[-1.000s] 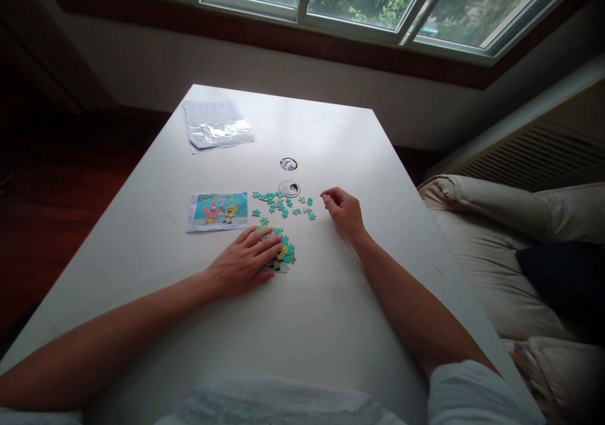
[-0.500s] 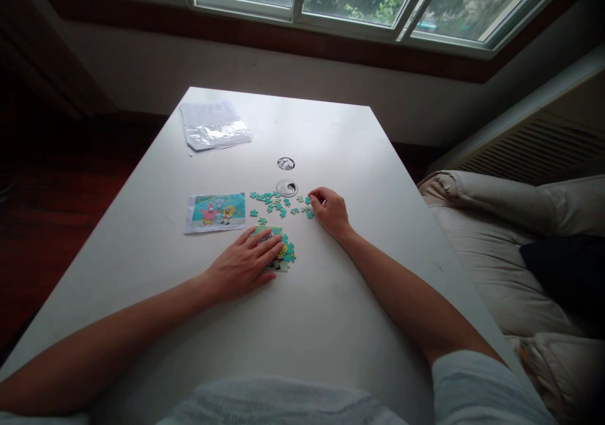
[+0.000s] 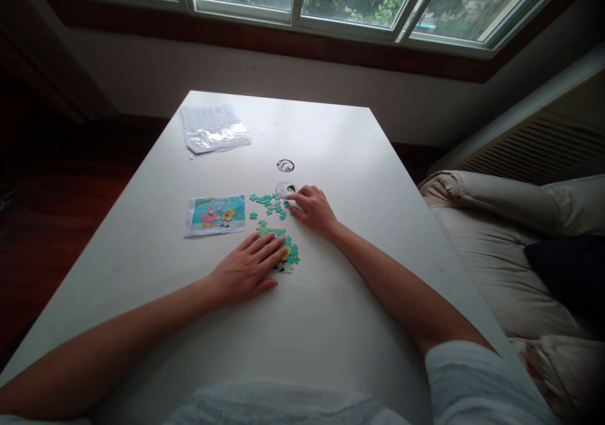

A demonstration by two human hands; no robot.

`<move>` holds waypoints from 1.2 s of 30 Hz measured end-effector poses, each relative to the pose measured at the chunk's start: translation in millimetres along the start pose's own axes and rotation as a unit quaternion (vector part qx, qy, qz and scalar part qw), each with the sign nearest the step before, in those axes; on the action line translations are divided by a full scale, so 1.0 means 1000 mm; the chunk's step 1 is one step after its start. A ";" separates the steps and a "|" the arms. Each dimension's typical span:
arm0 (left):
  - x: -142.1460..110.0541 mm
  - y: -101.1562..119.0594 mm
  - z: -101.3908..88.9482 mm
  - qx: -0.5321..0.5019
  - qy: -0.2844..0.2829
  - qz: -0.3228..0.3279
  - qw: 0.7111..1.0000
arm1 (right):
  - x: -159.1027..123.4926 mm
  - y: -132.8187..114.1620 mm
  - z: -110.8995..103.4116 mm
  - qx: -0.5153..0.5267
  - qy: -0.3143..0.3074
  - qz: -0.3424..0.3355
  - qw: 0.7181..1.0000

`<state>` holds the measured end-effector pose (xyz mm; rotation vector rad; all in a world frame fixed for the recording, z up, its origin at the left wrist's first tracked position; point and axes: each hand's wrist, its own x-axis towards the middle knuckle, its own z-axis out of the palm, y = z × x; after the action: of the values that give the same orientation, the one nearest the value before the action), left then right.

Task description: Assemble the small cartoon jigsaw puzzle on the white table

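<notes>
My left hand (image 3: 248, 263) lies flat over the left part of a partly joined jigsaw puzzle (image 3: 293, 256), fingers stretched out. Green and yellow cartoon parts of the puzzle show beyond my fingertips. Above it, several loose teal jigsaw pieces (image 3: 270, 209) lie scattered on the white table. My right hand (image 3: 312, 209) rests at the right edge of these pieces, index finger and thumb apart and pointing left. Whatever lies beneath its palm is hidden. A picture sheet (image 3: 215, 215) with cartoon figures on a teal ground lies left of the pieces.
Papers in a clear plastic sleeve (image 3: 215, 128) lie at the far left of the white table (image 3: 326, 138). Two round holes are set in the tabletop, the nearer with a ring cover (image 3: 278, 188). A beige sofa (image 3: 482, 255) stands along the right side.
My right hand has moved left toward the loose pieces, and its thumb and index finger have parted. The puzzle has shifted slightly right under my left hand, which stays flat.
</notes>
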<state>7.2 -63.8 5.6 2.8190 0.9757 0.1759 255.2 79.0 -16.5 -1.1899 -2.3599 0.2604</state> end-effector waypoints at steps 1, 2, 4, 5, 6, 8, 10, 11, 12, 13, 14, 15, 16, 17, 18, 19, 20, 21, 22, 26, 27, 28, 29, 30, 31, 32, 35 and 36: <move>0.000 0.000 0.001 -0.004 -0.005 0.003 1.000 | 0.000 -0.001 0.000 -0.001 -0.003 0.000 1.000; 0.001 0.000 0.001 -0.007 -0.007 0.006 1.000 | -0.001 -0.001 0.000 -0.002 -0.005 0.000 1.000; 0.001 0.000 0.001 -0.014 -0.005 0.016 1.000 | -0.002 -0.004 -0.001 -0.003 -0.008 0.003 1.000; 0.002 0.000 0.001 -0.018 0.001 0.022 1.000 | -0.002 -0.005 -0.001 -0.002 -0.009 0.005 1.000; 0.002 0.000 0.000 -0.023 0.011 0.028 0.999 | -0.002 -0.006 -0.001 0.000 -0.011 0.008 1.000; 0.002 0.000 -0.002 -0.033 0.037 0.045 0.998 | -0.003 -0.009 -0.002 0.006 -0.016 0.015 1.000; 0.002 0.000 -0.004 -0.043 0.059 0.059 0.996 | -0.005 -0.010 -0.004 0.013 -0.021 0.023 0.999; 0.001 0.001 -0.006 -0.046 0.069 0.065 0.994 | -0.006 -0.011 -0.005 0.016 -0.023 0.027 0.999; 0.001 0.001 -0.007 -0.047 0.078 0.070 0.993 | -0.006 -0.011 -0.006 0.019 -0.026 0.030 0.999; 0.000 0.002 -0.009 -0.046 0.089 0.076 0.992 | -0.007 -0.011 -0.007 0.021 -0.029 0.032 0.999; 0.000 0.002 -0.010 -0.043 0.101 0.082 0.991 | -0.007 -0.011 -0.007 0.023 -0.032 0.035 0.999; -0.001 0.004 -0.012 -0.039 0.114 0.090 0.989 | -0.007 -0.011 -0.007 0.024 -0.035 0.037 0.998; -0.002 0.005 -0.013 -0.036 0.125 0.101 0.986 | -0.007 -0.011 -0.008 0.025 -0.038 0.039 0.998; -0.003 0.007 -0.015 -0.033 0.134 0.112 0.984 | -0.007 -0.011 -0.007 0.026 -0.040 0.041 0.998; -0.003 0.009 -0.016 -0.032 0.140 0.123 0.982 | -0.006 -0.011 -0.007 0.027 -0.041 0.044 0.998; -0.004 0.011 -0.017 -0.031 0.144 0.134 0.980 | -0.006 -0.012 -0.007 0.027 -0.042 0.046 0.998; -0.004 0.014 -0.018 -0.030 0.145 0.145 0.978 | -0.006 -0.012 -0.006 0.028 -0.042 0.049 0.998; -0.004 0.017 -0.019 -0.029 0.144 0.155 0.977 | -0.006 -0.012 -0.006 0.029 -0.041 0.051 0.997; -0.004 0.019 -0.019 -0.027 0.141 0.167 0.976 | -0.006 -0.012 -0.006 0.030 -0.040 0.053 0.997; -0.003 0.025 -0.017 -0.023 0.114 0.202 0.972 | -0.008 -0.015 -0.007 0.039 -0.029 0.054 0.997; -0.003 0.025 -0.016 -0.024 0.109 0.204 0.973 | -0.008 -0.016 -0.008 0.046 -0.026 0.050 0.997; -0.002 0.025 -0.016 -0.026 0.106 0.202 0.973 | -0.009 -0.017 -0.008 0.053 -0.024 0.044 0.997; -0.002 0.024 -0.015 -0.027 0.104 0.198 0.974 | -0.009 -0.018 -0.008 0.061 -0.023 0.037 0.997; -0.002 0.023 -0.015 -0.027 0.101 0.195 0.975 | -0.009 -0.019 -0.009 0.069 -0.021 0.030 0.997; -0.002 0.023 -0.015 -0.026 0.098 0.194 0.976 | -0.009 -0.019 -0.009 0.076 -0.018 0.025 0.997; -0.002 0.022 -0.014 -0.025 0.095 0.194 0.976 | -0.009 -0.020 -0.009 0.082 -0.015 0.021 0.996; -0.003 0.021 -0.013 -0.021 0.086 0.195 0.977 | -0.009 -0.019 -0.009 0.105 -0.005 0.015 0.994; -0.003 0.021 -0.012 -0.021 0.084 0.193 0.977 | -0.009 -0.018 -0.009 0.116 -0.004 0.014 0.993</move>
<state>15.2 -80.9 21.1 2.9609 0.4309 0.4781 251.4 60.2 -4.6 -1.1115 -2.2475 0.5341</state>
